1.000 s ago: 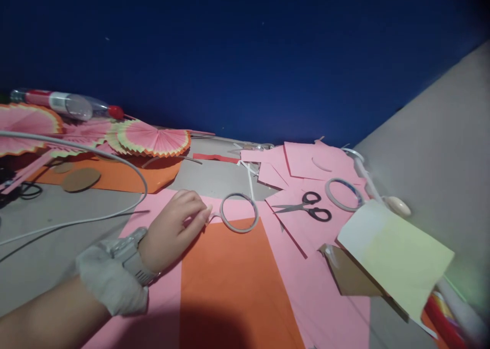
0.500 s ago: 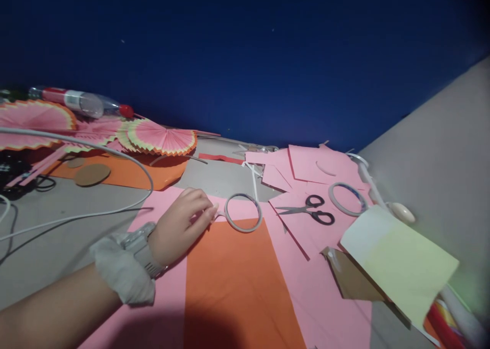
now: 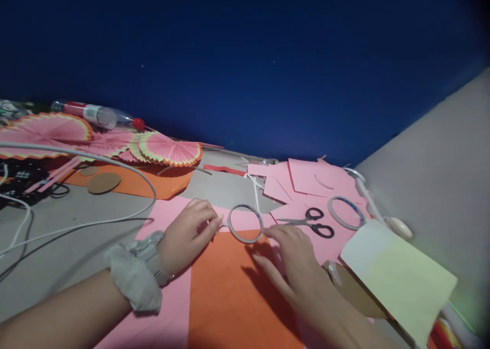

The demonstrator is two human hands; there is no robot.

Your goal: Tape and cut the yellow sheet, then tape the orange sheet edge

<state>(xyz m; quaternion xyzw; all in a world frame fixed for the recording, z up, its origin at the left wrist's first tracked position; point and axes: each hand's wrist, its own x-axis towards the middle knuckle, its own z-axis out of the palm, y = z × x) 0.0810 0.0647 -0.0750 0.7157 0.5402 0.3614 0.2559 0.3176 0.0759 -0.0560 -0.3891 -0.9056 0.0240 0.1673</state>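
My left hand [image 3: 193, 237], with a grey watch and a scrunchie at the wrist, pinches the free end of a strip coming off a thin roll of tape [image 3: 234, 232]. The ring stands tilted over the top edge of an orange sheet [image 3: 225, 288], which lies on a larger pink sheet [image 3: 153, 313]. To the right of the roll is my right hand [image 3: 293, 257], thumb and fingers apart. Its fingertips come close to the ring's right side; whether they touch it I cannot tell. Black-handled scissors [image 3: 312, 222] lie just beyond that hand.
A second tape roll [image 3: 337, 219] lies on pink paper pieces [image 3: 314, 178] at right, beside a pale yellow sheet [image 3: 401, 272] over brown card [image 3: 356, 293]. Pleated paper fans [image 3: 172, 147], a plastic bottle [image 3: 99, 115], a cardboard disc [image 3: 104, 183] and a white cable [image 3: 115, 220] are at left.
My right hand has come into view from the lower right and reached toward the tape roll. The left hand keeps its pinch on the tape; the whole view has shifted slightly.
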